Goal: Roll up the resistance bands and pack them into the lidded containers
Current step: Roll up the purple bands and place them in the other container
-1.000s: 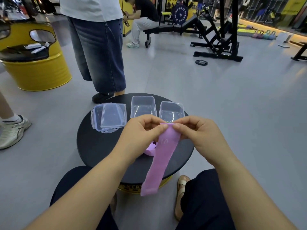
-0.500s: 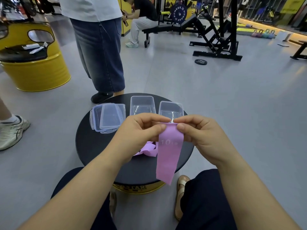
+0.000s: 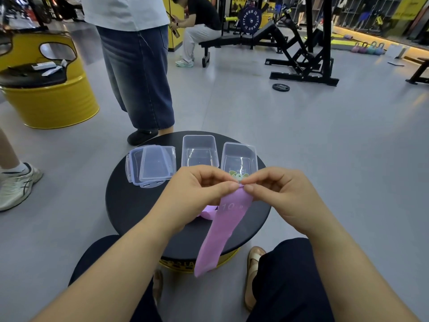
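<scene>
Top end of the purple band (image 3: 220, 231), marked "10", pinched between thumb and forefinger of the left hand (image 3: 197, 189) and the right hand (image 3: 278, 196), fingertips almost meeting on the edge, other fingers curled. Hangs flat and unrolled from there, slanting down and left past the near rim of the round black table (image 3: 130, 205), lower end level with the table's yellow base. Held up in the air in front of the boxes.

On the tabletop just behind the left wrist, a second band (image 3: 207, 212), also purple, in a loose heap. At the far side, open and clear, the middle box (image 3: 200, 151) and just beside it the right box (image 3: 239, 156), a green-and-white mark showing at its near end. Left of them, clear lids (image 3: 153, 166) stacked and overlapping.

Beyond the table, a standing person in jeans (image 3: 139, 73). Off to the left, a yellow drum (image 3: 46, 96). Farther back on the grey floor, a weight plate (image 3: 281, 87) near a black bench frame.
</scene>
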Tool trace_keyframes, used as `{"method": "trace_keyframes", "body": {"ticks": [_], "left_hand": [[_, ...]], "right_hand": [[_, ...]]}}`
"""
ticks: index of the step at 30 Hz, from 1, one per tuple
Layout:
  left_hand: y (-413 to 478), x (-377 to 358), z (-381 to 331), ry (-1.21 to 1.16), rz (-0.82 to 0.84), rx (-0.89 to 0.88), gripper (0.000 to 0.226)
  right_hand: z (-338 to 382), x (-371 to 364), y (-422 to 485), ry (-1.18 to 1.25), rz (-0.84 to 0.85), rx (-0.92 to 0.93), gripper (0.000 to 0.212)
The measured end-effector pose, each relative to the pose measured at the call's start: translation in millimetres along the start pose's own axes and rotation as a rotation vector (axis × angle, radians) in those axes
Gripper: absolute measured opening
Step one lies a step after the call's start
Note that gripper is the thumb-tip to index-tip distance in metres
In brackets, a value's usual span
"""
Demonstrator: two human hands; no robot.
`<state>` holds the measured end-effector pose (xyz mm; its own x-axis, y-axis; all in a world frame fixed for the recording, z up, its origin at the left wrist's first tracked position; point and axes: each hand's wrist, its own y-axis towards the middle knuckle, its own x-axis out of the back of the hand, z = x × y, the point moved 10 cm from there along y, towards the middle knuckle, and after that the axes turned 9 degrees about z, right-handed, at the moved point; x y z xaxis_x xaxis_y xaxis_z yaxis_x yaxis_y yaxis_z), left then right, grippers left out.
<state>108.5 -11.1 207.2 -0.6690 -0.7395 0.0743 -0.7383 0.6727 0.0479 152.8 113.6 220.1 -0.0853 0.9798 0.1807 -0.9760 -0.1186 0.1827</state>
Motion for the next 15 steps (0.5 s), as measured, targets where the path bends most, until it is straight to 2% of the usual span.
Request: {"method": "trace_keyframes", "body": {"ticks": [5,9,15], "left_hand": [[-2,-1,0,0.089,-0.02,0.031,0.01],[-3,3,-4,0.169,-0.077,0.006,0.01],[-6,2,-15,0.274,-0.134,-0.069,0.018]], "right_hand": [[-1,-1,-2,-0.088,0.008,0.002,0.028],[-9,0,-3,-0.039,-0.021,-0.036,0.009],[-23,-1,-3,-0.018,-0.109,-0.098,0.024]]}}
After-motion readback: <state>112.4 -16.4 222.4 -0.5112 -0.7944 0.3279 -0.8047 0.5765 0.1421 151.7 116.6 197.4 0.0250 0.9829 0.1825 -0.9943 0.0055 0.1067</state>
